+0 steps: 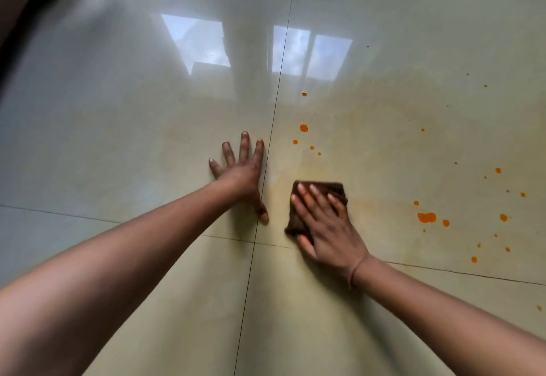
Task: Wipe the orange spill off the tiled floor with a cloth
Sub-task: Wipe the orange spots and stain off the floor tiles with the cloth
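A dark brown folded cloth (323, 190) lies on the glossy beige tiled floor (147, 145). My right hand (328, 224) presses flat on it with straight fingers. My left hand (242, 171) rests palm down on the floor just left of the cloth, fingers spread. Orange drops (303, 128) dot the tile beyond the cloth. A larger orange blot (427, 217) with several small drops around it lies to the cloth's right. A faint orange smear tints the tile around the cloth.
Dark grout lines (274, 115) cross the floor between my hands and under my wrists. A window is reflected in the tiles (201, 44) farther ahead. A dark object (17, 6) fills the top left corner.
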`<action>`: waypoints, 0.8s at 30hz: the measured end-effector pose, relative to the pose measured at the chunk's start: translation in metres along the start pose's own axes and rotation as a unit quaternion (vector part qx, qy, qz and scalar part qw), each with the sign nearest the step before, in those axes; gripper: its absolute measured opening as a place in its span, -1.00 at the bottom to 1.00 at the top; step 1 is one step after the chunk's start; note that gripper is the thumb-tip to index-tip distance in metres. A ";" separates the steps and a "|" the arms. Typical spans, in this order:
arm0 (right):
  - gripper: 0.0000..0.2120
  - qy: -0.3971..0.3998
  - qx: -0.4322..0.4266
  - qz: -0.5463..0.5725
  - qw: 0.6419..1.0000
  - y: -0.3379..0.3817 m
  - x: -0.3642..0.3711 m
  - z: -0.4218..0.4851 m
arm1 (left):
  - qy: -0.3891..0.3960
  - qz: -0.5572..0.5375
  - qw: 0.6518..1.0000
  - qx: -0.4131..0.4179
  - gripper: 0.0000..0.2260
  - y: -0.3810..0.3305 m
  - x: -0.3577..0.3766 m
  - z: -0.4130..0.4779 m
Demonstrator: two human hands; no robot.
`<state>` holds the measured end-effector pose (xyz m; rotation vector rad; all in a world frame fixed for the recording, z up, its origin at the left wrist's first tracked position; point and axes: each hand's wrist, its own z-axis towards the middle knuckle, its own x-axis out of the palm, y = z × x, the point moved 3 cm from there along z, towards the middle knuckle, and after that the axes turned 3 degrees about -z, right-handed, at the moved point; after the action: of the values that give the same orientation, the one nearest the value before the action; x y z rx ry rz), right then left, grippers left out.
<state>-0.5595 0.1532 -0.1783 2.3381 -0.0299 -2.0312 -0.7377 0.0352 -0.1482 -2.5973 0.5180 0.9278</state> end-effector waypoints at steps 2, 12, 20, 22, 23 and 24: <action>-0.28 0.010 -0.065 0.010 0.998 -0.004 -0.002 0.003 | 0.013 -0.001 1.000 -0.018 0.45 -0.006 -0.002 0.003; -0.31 -0.034 0.074 0.022 0.996 -0.046 -0.018 0.134 | 0.026 -0.003 0.990 -0.138 0.15 -0.026 0.002 0.030; -0.35 -0.011 0.146 0.051 0.988 -0.093 -0.035 0.229 | 0.047 -0.003 0.987 -0.150 0.27 -0.026 0.000 0.038; -0.34 -0.010 0.148 0.051 0.988 -0.089 -0.033 0.228 | 0.048 -0.011 0.987 -0.153 0.28 -0.027 0.000 0.036; -0.33 -0.016 0.115 0.043 0.992 -0.081 -0.032 0.209 | 0.047 -0.014 0.988 -0.150 0.26 -0.027 -0.001 0.036; -0.31 -0.019 0.071 0.032 0.997 -0.074 -0.028 0.182 | 0.047 -0.016 0.988 -0.145 0.24 -0.028 -0.002 0.035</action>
<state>-0.7446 0.2242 -0.1789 2.3447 -0.2553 -2.1092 -0.7458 0.0752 -0.1673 -2.9119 0.3873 0.9341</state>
